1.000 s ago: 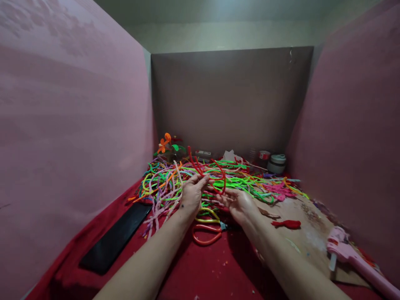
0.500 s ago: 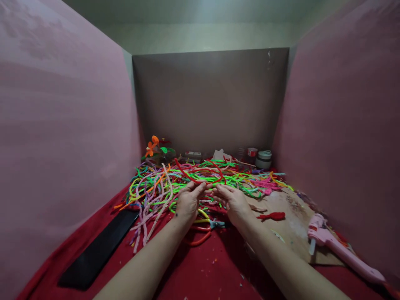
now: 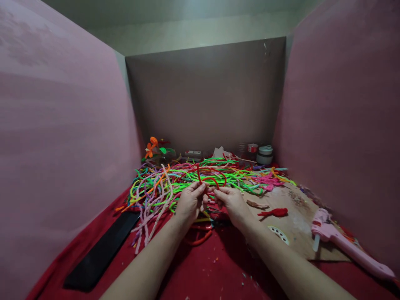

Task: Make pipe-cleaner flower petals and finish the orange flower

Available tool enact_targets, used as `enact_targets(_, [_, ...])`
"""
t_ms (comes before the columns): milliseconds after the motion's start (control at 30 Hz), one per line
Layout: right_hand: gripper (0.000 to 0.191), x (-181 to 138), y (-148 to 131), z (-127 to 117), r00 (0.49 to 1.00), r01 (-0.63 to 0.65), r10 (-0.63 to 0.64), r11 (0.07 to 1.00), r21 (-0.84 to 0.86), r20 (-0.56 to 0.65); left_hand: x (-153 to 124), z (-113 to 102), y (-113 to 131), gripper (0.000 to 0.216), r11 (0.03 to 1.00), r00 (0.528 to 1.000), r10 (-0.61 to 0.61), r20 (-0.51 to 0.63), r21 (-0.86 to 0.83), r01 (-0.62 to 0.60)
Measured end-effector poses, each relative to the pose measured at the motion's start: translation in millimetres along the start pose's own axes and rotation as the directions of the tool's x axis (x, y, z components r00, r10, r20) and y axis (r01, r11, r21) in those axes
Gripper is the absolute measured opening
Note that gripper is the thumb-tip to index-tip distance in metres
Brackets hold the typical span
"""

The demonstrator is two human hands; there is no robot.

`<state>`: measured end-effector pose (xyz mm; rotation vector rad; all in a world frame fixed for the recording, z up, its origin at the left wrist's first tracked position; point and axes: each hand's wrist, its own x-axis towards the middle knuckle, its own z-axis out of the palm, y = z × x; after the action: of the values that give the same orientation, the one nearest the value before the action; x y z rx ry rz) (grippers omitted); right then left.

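Note:
My left hand (image 3: 189,201) and my right hand (image 3: 231,201) meet fingertip to fingertip over a red cloth, both pinching a red pipe cleaner (image 3: 210,179) bent into a small loop above the fingers. Just behind them lies a heap of pipe cleaners (image 3: 175,180), mostly green, pink, orange and yellow. Orange-handled scissors (image 3: 201,235) lie under my wrists, partly hidden.
A black flat bar (image 3: 100,251) lies at the left. A cardboard sheet (image 3: 296,225) at the right carries a red fuzzy piece (image 3: 275,213) and a pink glue gun (image 3: 343,248). Small jars (image 3: 264,154) and an orange pipe-cleaner flower (image 3: 153,147) stand by the back wall. Pink panels close both sides.
The wide red loop has been drawn into a much smaller loop between my fingertips. My hands have closed in toward each other, and the view has shifted slightly.

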<state>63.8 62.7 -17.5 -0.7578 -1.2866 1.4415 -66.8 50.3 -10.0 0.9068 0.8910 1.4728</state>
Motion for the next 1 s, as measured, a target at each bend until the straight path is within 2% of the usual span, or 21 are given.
enact_targets(100, [0.018, -7.0, -4.5, 4.2, 0.996, 0.056, -0.044, 0.988, -0.146, 0.081, -1.0, -0.1, 3.8, 0.028, 0.993, 0.997, -0.081, 0.01, -0.082, 0.081])
enact_targets(167, [0.023, -10.3, -5.7, 5.9, 0.989, 0.125, -0.1, 0.958, -0.258, 0.107, -1.4, -2.3, 6.0, 0.029, 0.983, 0.988, -0.142, 0.051, -0.112, 0.147])
enact_targets(300, [0.032, -13.9, -3.0, 6.8, 0.974, 0.225, -0.181, 0.851, -0.475, 0.138, -1.1, -8.7, 9.8, 0.03, 0.962, 0.957, -0.267, 0.115, -0.032, 0.272])
enact_targets(400, [0.028, -14.0, 2.0, 7.6, 0.964, 0.265, -0.219, 0.827, -0.497, 0.149, -2.3, -9.9, 11.1, 0.026, 0.958, 0.949, -0.286, 0.133, 0.032, 0.284])
enact_targets(467, [0.028, -13.2, 5.3, 8.2, 0.979, 0.196, -0.153, 0.889, -0.415, 0.134, -4.8, -6.6, 11.0, 0.023, 0.978, 0.972, -0.208, 0.108, 0.031, 0.206])
enact_targets(567, [0.027, -12.0, 8.7, 8.6, 0.992, -0.053, 0.076, 0.977, -0.206, 0.105, -9.9, 3.4, 10.5, 0.022, 0.999, 0.996, -0.039, 0.079, 0.027, 0.036])
enact_targets(633, [0.026, -11.8, 9.7, 8.2, 0.975, -0.182, 0.193, 0.978, -0.104, 0.113, -12.2, 9.8, 10.4, 0.025, 0.999, 0.995, 0.022, 0.099, 0.032, -0.026])
enact_targets(700, [0.026, -12.3, 9.4, 7.8, 0.957, -0.253, 0.26, 0.965, -0.072, 0.13, -12.7, 13.0, 10.4, 0.028, 0.998, 0.994, 0.039, 0.098, 0.045, -0.043])
enact_targets(833, [0.027, -14.8, 5.2, 8.2, 0.936, -0.305, 0.309, 0.951, -0.053, 0.169, -10.0, 9.4, 11.0, 0.031, 0.996, 0.995, 0.041, 0.096, 0.074, -0.049])
enact_targets(1000, [0.03, -17.2, -1.3, 8.4, 0.94, -0.263, 0.268, 0.963, -0.049, 0.213, -8.0, 2.2, 16.0, 0.031, 0.998, 0.994, 0.019, 0.105, 0.058, -0.025])
